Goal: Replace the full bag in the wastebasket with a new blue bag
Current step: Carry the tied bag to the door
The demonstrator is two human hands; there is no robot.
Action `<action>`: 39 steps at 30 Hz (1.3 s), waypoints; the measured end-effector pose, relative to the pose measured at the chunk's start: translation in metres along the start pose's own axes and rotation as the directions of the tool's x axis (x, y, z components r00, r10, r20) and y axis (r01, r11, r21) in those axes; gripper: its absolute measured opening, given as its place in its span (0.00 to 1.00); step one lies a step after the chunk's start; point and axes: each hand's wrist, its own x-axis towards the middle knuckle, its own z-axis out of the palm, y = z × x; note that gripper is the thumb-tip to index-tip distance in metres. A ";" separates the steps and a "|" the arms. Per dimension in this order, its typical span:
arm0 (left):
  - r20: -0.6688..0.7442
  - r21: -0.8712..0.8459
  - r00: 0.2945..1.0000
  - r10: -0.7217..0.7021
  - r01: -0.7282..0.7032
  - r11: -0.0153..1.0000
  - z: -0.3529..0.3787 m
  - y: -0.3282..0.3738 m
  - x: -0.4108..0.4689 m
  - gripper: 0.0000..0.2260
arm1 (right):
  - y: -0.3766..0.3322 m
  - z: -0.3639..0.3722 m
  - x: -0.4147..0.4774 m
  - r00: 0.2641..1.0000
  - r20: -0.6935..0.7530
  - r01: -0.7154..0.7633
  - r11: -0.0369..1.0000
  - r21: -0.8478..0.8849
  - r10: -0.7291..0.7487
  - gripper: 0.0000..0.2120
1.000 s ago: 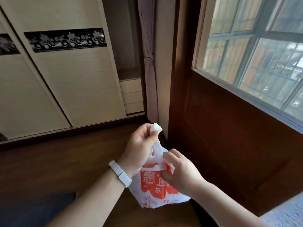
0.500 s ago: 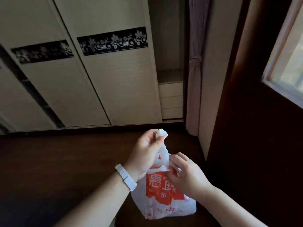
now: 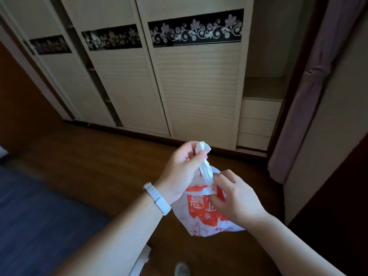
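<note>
- The view is swinging left, off the window and onto the wardrobe doors; the full bag is hanging twisted shut over the wooden floor.
- The left hand is pinching its neck; the right hand is half-open, fingertips touching the plastic.
- No wastebasket or blue bag is showing; a curtain is hanging well apart.

Premises: a room in a home, likely a bedroom. Evidence: built-in wardrobe with cream sliding doors carrying a black floral band; open shelf section with drawers at its right end; tied-back curtain; dark wood floor.
</note>
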 end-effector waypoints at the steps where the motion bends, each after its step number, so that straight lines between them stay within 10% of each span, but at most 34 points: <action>1: -0.006 -0.020 1.000 -0.006 0.006 1.000 -0.007 -0.004 0.009 0.04 | 0.002 0.005 0.011 1.000 0.011 0.008 1.000 -0.007 -0.008 0.19; 20: -0.053 -0.306 0.995 -0.090 0.069 0.950 -0.223 -0.089 0.234 0.06 | -0.007 0.150 0.303 0.974 0.187 0.105 0.987 0.123 -0.127 0.23; 39: -0.446 0.123 0.893 -0.051 0.117 0.985 -0.337 -0.098 0.501 0.08 | 0.083 0.226 0.648 0.845 0.256 0.388 0.867 0.311 -0.470 0.18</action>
